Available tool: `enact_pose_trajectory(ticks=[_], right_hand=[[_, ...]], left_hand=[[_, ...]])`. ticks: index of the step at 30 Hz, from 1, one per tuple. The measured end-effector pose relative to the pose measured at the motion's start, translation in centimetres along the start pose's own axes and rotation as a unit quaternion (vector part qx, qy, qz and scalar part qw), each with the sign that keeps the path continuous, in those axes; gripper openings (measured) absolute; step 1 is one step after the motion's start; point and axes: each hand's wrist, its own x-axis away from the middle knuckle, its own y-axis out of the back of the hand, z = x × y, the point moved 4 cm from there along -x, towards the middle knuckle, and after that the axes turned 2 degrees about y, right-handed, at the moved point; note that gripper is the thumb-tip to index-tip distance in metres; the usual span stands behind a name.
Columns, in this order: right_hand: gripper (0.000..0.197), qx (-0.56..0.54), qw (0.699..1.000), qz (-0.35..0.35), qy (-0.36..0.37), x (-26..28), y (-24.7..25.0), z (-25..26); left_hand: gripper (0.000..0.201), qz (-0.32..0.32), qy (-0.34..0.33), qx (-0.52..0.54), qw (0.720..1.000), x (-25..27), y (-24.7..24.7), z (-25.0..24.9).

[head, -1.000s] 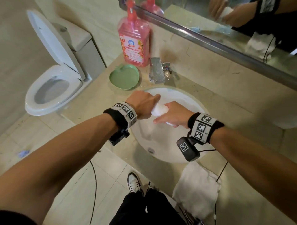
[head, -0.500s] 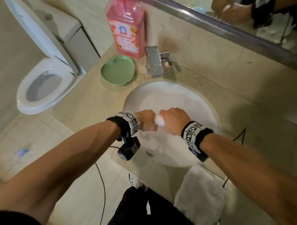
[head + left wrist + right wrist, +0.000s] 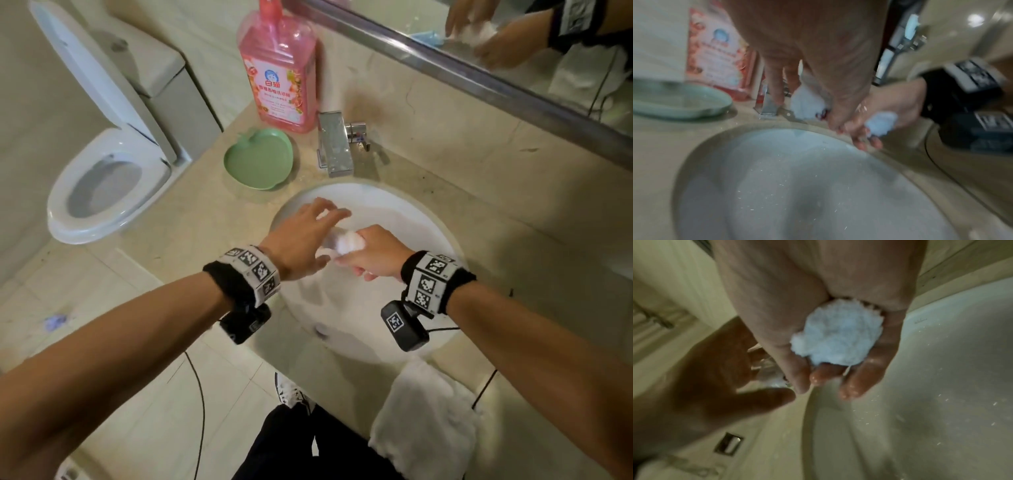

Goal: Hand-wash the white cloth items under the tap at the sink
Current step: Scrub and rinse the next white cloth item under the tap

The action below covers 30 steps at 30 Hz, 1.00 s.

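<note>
A wadded, wet white cloth (image 3: 346, 243) is squeezed in my right hand (image 3: 373, 253) over the white sink basin (image 3: 404, 212). In the right wrist view the cloth (image 3: 836, 337) bulges out of the fist, and the fingers (image 3: 859, 382) curled round it are wet. My left hand (image 3: 308, 236) hovers just left of the cloth, fingers spread and straight, holding nothing. The chrome tap (image 3: 334, 147) stands behind the basin, and no water stream shows. A second white cloth (image 3: 424, 421) lies on the counter's front edge.
A pink soap bottle (image 3: 281, 75) and a green apple-shaped dish (image 3: 258, 159) stand left of the tap. A toilet (image 3: 102, 192) with its lid up is at the left. A mirror (image 3: 513, 41) runs along the wall behind the counter.
Both hands were gripping and twisting the cloth between them. The left hand has let go and spread its fingers, while the right hand still holds the wad.
</note>
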Motion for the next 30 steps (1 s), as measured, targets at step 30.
enact_pose_trajectory(ticks=[30], right_hand=[[0.013,0.375,0.920,-0.012,0.116,2.8,-2.6,1.4]], left_hand=[[0.016,0.214,0.132,0.023,0.968,0.3,-3.1,-2.2]])
